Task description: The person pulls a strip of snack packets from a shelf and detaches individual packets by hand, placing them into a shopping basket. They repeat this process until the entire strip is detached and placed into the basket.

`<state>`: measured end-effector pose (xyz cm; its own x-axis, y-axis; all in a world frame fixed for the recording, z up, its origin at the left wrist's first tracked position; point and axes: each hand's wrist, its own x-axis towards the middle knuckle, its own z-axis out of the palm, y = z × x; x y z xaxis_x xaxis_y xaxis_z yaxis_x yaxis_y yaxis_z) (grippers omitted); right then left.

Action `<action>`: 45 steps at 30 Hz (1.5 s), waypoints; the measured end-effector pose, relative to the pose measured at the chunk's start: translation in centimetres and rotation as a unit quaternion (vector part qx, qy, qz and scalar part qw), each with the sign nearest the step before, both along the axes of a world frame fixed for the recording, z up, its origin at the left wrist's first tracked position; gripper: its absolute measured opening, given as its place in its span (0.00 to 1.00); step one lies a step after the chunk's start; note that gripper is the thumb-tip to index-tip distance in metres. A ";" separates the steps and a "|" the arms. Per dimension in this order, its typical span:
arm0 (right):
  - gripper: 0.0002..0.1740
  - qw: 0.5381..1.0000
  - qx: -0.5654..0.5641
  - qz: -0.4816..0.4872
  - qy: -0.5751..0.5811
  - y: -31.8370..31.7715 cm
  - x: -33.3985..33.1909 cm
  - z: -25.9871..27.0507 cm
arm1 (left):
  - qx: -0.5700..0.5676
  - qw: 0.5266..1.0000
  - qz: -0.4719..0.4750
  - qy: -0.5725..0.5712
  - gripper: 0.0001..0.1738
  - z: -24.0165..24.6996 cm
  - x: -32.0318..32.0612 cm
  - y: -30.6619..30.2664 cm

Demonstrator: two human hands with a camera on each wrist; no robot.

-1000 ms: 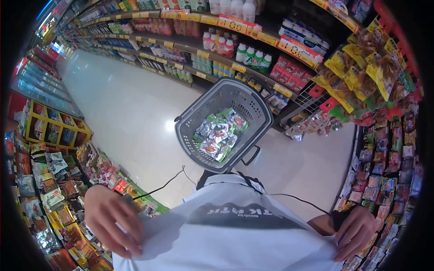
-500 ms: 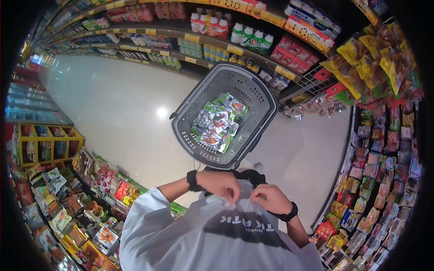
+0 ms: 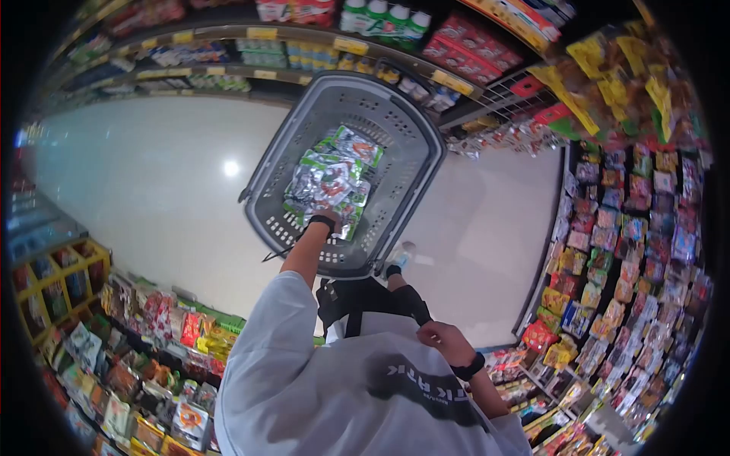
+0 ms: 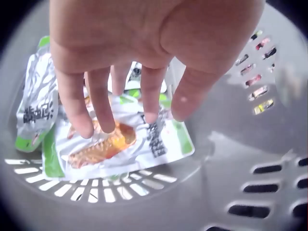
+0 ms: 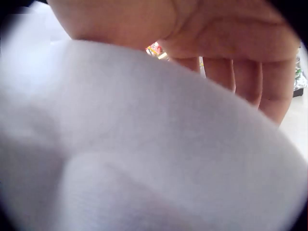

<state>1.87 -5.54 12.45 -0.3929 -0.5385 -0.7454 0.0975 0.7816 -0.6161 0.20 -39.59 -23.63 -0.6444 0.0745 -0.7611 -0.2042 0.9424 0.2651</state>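
My left hand (image 3: 325, 218) reaches down into the grey basket (image 3: 262, 163), over several silver and green food packets (image 3: 327, 176). In the left wrist view the fingers of the left hand (image 4: 139, 72) hang spread and loosely bent above a packet (image 4: 159, 144) with an orange-brown food picture; whether the tips touch it cannot be told. My right hand (image 3: 449, 342) is beside the front of the white shirt (image 3: 342, 380). In the right wrist view white cloth (image 5: 134, 139) covers part of the right hand (image 5: 231, 43), whose fingers are loosely bent.
Shelves with bottles and red cartons (image 3: 471, 49) run behind the basket. Yellow bags (image 3: 616, 83) hang at the upper right. Racks of small packets (image 3: 608, 251) line the right side, and bins of packaged food (image 3: 152, 380) stand at the lower left.
My left hand has left the shirt front and moved forward into the basket. The right hand has let the cloth drop and lowered slightly. The basket appears further left in view.
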 end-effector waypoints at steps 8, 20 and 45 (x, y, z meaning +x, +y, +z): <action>0.12 0.989 -0.006 -0.007 0.146 0.0 -0.1 -0.6 | -0.038 0.996 -0.063 -0.052 0.26 -8.0 1.7 0.3; 0.14 0.979 -0.084 0.005 0.187 4.5 -5.3 -3.5 | 0.039 0.936 0.195 0.290 0.22 18.1 1.2 2.4; 0.13 0.868 -0.312 -0.379 0.076 28.3 -22.9 -9.0 | 0.519 0.781 0.318 0.139 0.13 32.1 -19.6 36.4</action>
